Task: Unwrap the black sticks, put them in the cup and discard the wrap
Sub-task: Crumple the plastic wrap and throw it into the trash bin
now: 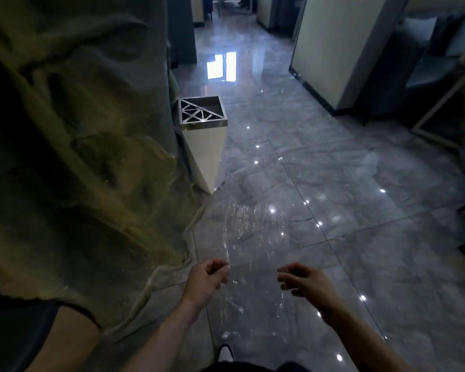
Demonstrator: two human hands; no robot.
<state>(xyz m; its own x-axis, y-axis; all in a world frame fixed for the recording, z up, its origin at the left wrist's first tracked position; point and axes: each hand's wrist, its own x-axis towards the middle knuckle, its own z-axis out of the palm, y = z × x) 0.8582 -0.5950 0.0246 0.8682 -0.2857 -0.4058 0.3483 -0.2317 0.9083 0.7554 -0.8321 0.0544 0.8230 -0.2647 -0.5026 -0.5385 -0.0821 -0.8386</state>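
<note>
A sheet of clear plastic wrap (255,237) is stretched out in front of me, glinting over the grey floor. My left hand (207,277) pinches its left edge and my right hand (304,283) pinches its right edge. The wrap hangs both above and below the hands. A white tapered waste bin (207,151) with a metal cut-out top stands ahead on the left, beyond the wrap. No black sticks or cup are in view.
A rough stone-like pillar (78,143) fills the left side, right next to the bin. Glossy grey tiled floor (360,210) stretches ahead. A cream partition (338,49) and dark chairs (427,63) stand at the right. My shoe (226,353) shows at the bottom.
</note>
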